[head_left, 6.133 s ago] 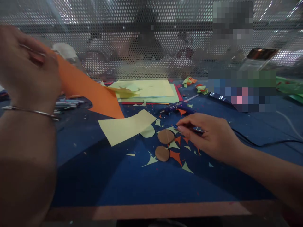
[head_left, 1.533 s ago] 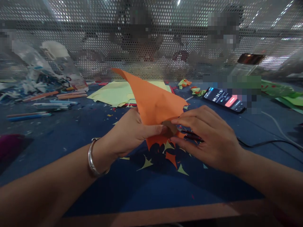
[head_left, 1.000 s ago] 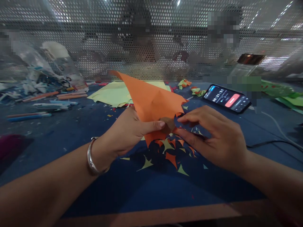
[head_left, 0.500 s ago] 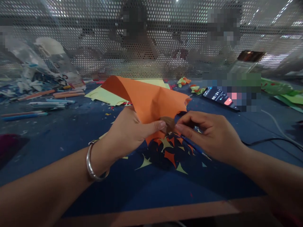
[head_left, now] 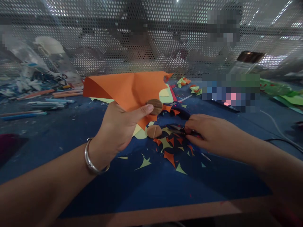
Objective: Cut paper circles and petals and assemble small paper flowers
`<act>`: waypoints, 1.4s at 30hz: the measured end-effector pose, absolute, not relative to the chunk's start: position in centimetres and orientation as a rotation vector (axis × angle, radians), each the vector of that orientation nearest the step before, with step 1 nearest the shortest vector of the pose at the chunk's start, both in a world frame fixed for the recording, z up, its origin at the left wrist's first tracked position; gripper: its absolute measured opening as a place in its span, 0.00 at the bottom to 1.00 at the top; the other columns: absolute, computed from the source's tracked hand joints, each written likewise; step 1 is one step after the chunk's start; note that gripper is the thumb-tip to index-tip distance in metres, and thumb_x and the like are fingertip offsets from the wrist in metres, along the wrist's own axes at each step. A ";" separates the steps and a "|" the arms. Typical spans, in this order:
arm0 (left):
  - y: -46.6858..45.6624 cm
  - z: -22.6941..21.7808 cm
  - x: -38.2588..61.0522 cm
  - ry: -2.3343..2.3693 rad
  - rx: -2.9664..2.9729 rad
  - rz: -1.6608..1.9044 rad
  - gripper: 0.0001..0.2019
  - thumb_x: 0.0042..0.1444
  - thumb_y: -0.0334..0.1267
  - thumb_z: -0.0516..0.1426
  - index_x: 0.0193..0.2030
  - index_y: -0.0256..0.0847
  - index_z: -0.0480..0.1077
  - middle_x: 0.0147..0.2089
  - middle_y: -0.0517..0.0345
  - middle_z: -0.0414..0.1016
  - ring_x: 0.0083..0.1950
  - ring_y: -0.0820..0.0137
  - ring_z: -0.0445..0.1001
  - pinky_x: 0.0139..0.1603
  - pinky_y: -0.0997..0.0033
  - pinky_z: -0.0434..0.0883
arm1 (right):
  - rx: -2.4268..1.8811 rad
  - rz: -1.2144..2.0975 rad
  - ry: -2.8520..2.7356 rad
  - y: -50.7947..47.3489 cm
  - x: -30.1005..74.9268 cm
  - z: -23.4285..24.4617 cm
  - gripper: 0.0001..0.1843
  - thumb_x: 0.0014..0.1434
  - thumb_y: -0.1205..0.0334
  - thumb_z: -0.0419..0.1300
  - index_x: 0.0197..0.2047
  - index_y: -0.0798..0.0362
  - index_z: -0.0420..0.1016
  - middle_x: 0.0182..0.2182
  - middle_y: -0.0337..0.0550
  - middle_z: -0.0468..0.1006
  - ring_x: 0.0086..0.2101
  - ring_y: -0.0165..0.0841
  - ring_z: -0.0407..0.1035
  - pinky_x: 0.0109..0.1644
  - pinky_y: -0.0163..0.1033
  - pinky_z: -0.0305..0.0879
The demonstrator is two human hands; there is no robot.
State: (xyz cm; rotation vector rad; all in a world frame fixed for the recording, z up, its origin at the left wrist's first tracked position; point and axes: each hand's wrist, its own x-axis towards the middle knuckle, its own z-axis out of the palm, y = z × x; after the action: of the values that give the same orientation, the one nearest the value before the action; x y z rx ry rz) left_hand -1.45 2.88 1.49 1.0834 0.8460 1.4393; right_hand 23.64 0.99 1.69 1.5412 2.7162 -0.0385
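My left hand (head_left: 123,124) grips a curled sheet of orange paper (head_left: 142,86), its thumb pressing a round brown wooden disc (head_left: 156,107) against the sheet. The paper's right edge has curved cut-outs. Below it, a second round brown disc (head_left: 154,131) with a pale line across it lies among paper scraps. My right hand (head_left: 201,129) is low over the table at the right, its fingers closed around what look like dark scissors (head_left: 176,128), blades pointing left. The handles are mostly hidden by the fingers. Orange scraps (head_left: 169,158) and pale green scraps (head_left: 144,162) lie below.
Yellow-green paper (head_left: 167,94) lies behind the orange sheet. Rolled paper sticks (head_left: 52,105) and a bottle (head_left: 62,67) are at left. A partly blurred phone (head_left: 227,104), a brown-capped jar (head_left: 248,61) and a cable (head_left: 284,142) are at right. A perforated metal screen (head_left: 104,41) stands behind.
My left hand has moved left and up with the orange paper and disc. My right hand has left the paper and lowered to the scissors. The second disc now shows on the table.
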 end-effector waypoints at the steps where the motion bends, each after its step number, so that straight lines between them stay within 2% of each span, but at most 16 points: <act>1: 2.9 1.5 -1.3 0.833 1.132 1.443 0.08 0.50 0.31 0.71 0.39 0.40 0.82 0.47 0.51 0.85 0.52 0.54 0.81 0.59 0.53 0.76 | 1.537 -0.043 2.713 1.1 23.6 1.6 0.08 0.64 0.63 0.54 0.36 0.52 0.74 0.38 0.47 0.75 0.38 0.40 0.70 0.41 0.44 0.61; 6: 2.7 1.3 -0.9 0.820 1.156 1.431 0.05 0.54 0.31 0.67 0.39 0.40 0.83 0.46 0.52 0.85 0.51 0.56 0.81 0.58 0.54 0.77 | 1.683 -0.184 2.761 1.4 23.1 2.1 0.04 0.58 0.64 0.57 0.30 0.51 0.69 0.31 0.42 0.74 0.32 0.35 0.67 0.36 0.40 0.58; 10: 2.4 1.3 -0.8 0.802 1.105 1.453 0.07 0.55 0.30 0.66 0.41 0.40 0.83 0.47 0.52 0.85 0.52 0.58 0.82 0.59 0.57 0.77 | 1.890 -0.544 2.825 1.3 22.8 2.7 0.06 0.57 0.61 0.58 0.29 0.50 0.67 0.23 0.35 0.69 0.23 0.28 0.61 0.27 0.36 0.56; 14: 2.4 1.5 -0.5 0.812 0.998 1.470 0.06 0.56 0.30 0.67 0.41 0.38 0.83 0.48 0.50 0.85 0.53 0.58 0.81 0.61 0.58 0.76 | 2.036 -0.861 2.809 1.0 22.7 2.4 0.06 0.57 0.60 0.59 0.31 0.49 0.66 0.18 0.29 0.61 0.19 0.26 0.55 0.22 0.33 0.51; 17: 2.5 1.7 -0.1 0.773 0.864 1.485 0.08 0.54 0.28 0.67 0.41 0.39 0.82 0.48 0.53 0.85 0.53 0.61 0.81 0.60 0.60 0.76 | 2.077 -1.101 2.823 1.0 22.5 1.7 0.05 0.58 0.60 0.60 0.37 0.50 0.68 0.23 0.31 0.67 0.23 0.26 0.60 0.26 0.33 0.58; 19: 2.6 1.8 0.1 0.775 0.795 1.487 0.08 0.55 0.27 0.66 0.41 0.39 0.82 0.46 0.53 0.85 0.50 0.62 0.81 0.60 0.60 0.76 | 2.109 -1.246 2.800 1.1 22.2 1.3 0.12 0.58 0.59 0.62 0.45 0.51 0.69 0.26 0.32 0.69 0.25 0.27 0.63 0.28 0.33 0.62; 22: 2.8 2.1 0.2 0.835 0.732 1.473 0.07 0.54 0.27 0.66 0.40 0.36 0.81 0.44 0.50 0.85 0.49 0.62 0.81 0.60 0.59 0.75 | 2.163 -1.370 2.699 1.2 21.6 1.2 0.20 0.60 0.52 0.63 0.52 0.52 0.70 0.24 0.31 0.67 0.22 0.27 0.62 0.25 0.33 0.59; 27: 2.8 2.6 0.5 0.873 0.594 1.453 0.11 0.52 0.28 0.68 0.43 0.36 0.81 0.45 0.51 0.85 0.51 0.62 0.81 0.56 0.64 0.77 | 2.138 -1.717 2.628 1.3 20.2 1.9 0.19 0.63 0.45 0.62 0.46 0.53 0.74 0.25 0.35 0.71 0.24 0.27 0.63 0.26 0.33 0.60; 32: 1.7 3.1 1.7 0.889 0.468 1.429 0.13 0.52 0.27 0.69 0.46 0.37 0.80 0.47 0.53 0.85 0.48 0.64 0.83 0.52 0.67 0.78 | 1.935 -2.122 2.595 1.1 19.4 1.9 0.18 0.65 0.45 0.62 0.43 0.53 0.74 0.20 0.29 0.63 0.18 0.23 0.53 0.21 0.31 0.50; 36: 0.3 3.4 2.8 0.825 0.428 1.437 0.15 0.54 0.29 0.68 0.49 0.40 0.80 0.49 0.54 0.85 0.51 0.64 0.82 0.55 0.66 0.78 | 1.785 -2.505 2.446 0.6 19.3 1.6 0.19 0.65 0.44 0.63 0.45 0.52 0.74 0.21 0.28 0.58 0.18 0.22 0.48 0.19 0.30 0.45; 42: -1.3 3.8 4.4 0.760 0.301 1.412 0.08 0.56 0.30 0.67 0.44 0.41 0.81 0.46 0.57 0.85 0.47 0.69 0.83 0.47 0.75 0.80 | 1.675 -2.835 2.227 -0.2 19.5 1.9 0.18 0.65 0.45 0.64 0.42 0.52 0.73 0.23 0.28 0.56 0.20 0.21 0.45 0.21 0.29 0.43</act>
State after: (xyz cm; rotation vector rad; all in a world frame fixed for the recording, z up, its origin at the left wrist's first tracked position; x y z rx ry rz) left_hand 4.40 -1.27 3.78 0.3009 0.7603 1.4121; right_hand 19.47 -0.24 1.90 1.6748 2.2266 -2.8348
